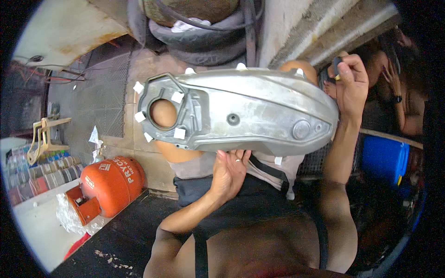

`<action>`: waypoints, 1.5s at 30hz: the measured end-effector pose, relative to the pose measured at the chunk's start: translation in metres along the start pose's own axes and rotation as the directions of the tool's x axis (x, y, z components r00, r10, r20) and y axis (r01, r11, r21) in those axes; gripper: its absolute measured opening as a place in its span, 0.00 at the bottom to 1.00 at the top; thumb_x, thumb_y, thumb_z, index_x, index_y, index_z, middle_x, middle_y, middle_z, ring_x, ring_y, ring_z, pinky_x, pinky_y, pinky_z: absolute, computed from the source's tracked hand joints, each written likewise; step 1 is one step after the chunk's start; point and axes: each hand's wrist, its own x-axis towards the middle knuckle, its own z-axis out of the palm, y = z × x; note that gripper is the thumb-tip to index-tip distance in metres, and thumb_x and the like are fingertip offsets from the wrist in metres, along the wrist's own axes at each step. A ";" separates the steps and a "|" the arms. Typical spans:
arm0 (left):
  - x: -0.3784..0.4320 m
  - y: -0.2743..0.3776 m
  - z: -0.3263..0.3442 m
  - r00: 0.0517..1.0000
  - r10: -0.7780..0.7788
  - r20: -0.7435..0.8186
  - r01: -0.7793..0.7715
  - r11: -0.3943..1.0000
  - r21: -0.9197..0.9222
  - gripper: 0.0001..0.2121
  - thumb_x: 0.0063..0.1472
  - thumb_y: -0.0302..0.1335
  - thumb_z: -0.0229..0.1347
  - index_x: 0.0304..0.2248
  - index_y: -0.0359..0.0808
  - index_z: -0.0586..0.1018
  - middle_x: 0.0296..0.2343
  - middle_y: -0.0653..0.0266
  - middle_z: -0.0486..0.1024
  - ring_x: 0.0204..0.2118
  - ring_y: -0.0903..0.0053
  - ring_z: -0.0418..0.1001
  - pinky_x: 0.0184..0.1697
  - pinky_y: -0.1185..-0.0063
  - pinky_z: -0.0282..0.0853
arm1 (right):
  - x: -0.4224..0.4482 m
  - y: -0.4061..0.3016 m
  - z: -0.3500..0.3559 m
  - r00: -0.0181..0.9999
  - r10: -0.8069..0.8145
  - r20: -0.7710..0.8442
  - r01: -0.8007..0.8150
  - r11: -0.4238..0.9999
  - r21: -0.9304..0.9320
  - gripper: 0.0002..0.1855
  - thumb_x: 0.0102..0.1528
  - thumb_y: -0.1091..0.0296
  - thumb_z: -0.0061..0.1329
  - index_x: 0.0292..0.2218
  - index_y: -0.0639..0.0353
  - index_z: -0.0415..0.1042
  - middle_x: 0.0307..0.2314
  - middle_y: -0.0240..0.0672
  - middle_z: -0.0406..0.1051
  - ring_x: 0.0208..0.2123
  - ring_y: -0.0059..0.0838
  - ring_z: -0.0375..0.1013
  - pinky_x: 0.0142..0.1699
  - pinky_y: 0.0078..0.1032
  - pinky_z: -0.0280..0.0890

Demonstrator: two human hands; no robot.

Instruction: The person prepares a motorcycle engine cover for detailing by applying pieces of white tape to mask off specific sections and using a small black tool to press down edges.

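A silver metal engine side cover (257, 107) lies across my lap, with a round opening at its left end and bits of white tape around its rim. My left hand (230, 170) supports its lower edge, the fingers reaching beneath it; a ring shows on one finger. Raised beyond the cover's right end, my right hand (349, 78) pinches a small dark piece (337, 66) with a yellowish tip, whose kind I cannot tell.
An orange gas cylinder (113, 180) lies at the left, near plastic hangers (43, 139) and rows of small containers (52, 177). Stacked tires (208, 45) stand ahead. At the right are a blue plastic bin (384, 158) and another person's hand (393, 78) with a wristwatch.
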 end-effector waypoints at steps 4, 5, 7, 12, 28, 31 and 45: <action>0.002 0.012 0.012 0.992 -0.024 -0.123 -0.004 0.975 -0.224 0.44 0.56 0.68 0.48 0.53 0.32 0.65 0.50 0.61 0.68 0.60 0.68 0.61 0.69 0.64 0.47 | 0.023 -0.030 0.066 0.857 0.214 0.468 0.099 0.825 -0.557 0.07 0.62 0.71 0.52 0.36 0.66 0.71 0.28 0.29 0.70 0.31 0.18 0.69 0.38 0.19 0.64; 0.002 0.014 0.019 0.992 -0.026 -0.121 -0.001 0.975 -0.222 0.46 0.56 0.68 0.47 0.56 0.31 0.63 0.53 0.59 0.66 0.62 0.67 0.59 0.69 0.64 0.47 | 0.030 -0.033 0.080 0.826 0.251 0.504 0.128 0.788 -0.602 0.08 0.62 0.69 0.51 0.37 0.66 0.71 0.27 0.32 0.70 0.31 0.20 0.70 0.37 0.21 0.65; 0.002 0.017 0.024 0.997 -0.005 -0.079 -0.010 0.982 -0.189 0.51 0.56 0.67 0.48 0.64 0.33 0.53 0.61 0.54 0.59 0.65 0.63 0.56 0.69 0.64 0.47 | 0.041 -0.028 0.100 0.769 0.223 0.599 0.305 0.696 -0.650 0.10 0.64 0.66 0.48 0.37 0.66 0.68 0.25 0.39 0.69 0.28 0.25 0.71 0.36 0.28 0.67; -0.003 0.017 0.028 0.996 0.027 -0.089 -0.048 0.967 -0.251 0.50 0.57 0.66 0.50 0.65 0.34 0.50 0.61 0.55 0.58 0.64 0.63 0.57 0.69 0.65 0.48 | 0.052 -0.004 0.137 0.688 0.357 0.632 0.283 0.670 -0.687 0.11 0.64 0.65 0.46 0.37 0.66 0.64 0.25 0.40 0.69 0.29 0.28 0.69 0.36 0.31 0.65; 0.012 0.079 0.044 0.898 0.424 0.118 -0.427 0.904 -0.003 0.44 0.61 0.61 0.49 0.65 0.37 0.53 0.63 0.61 0.56 0.66 0.66 0.52 0.70 0.66 0.42 | 0.020 -0.109 0.153 0.821 0.384 0.423 -0.176 0.875 -0.452 0.11 0.67 0.61 0.45 0.38 0.59 0.66 0.26 0.21 0.62 0.29 0.09 0.58 0.33 0.13 0.54; 0.020 0.126 0.069 0.868 0.469 0.161 -0.488 0.865 0.115 0.43 0.61 0.61 0.49 0.64 0.37 0.56 0.61 0.59 0.60 0.64 0.66 0.57 0.68 0.65 0.51 | 0.004 -0.112 0.142 0.928 0.173 0.331 -0.044 0.931 -0.363 0.11 0.67 0.61 0.44 0.40 0.60 0.66 0.25 0.21 0.63 0.25 0.07 0.57 0.28 0.11 0.52; -0.011 0.229 0.167 0.805 0.355 0.476 -0.592 0.544 0.595 0.23 0.71 0.48 0.47 0.37 0.32 0.79 0.31 0.70 0.77 0.34 0.88 0.70 0.39 0.85 0.67 | -0.140 -0.030 0.093 0.999 -0.043 0.023 0.028 0.883 0.468 0.13 0.62 0.63 0.51 0.42 0.59 0.63 0.36 0.37 0.68 0.36 0.25 0.68 0.39 0.25 0.66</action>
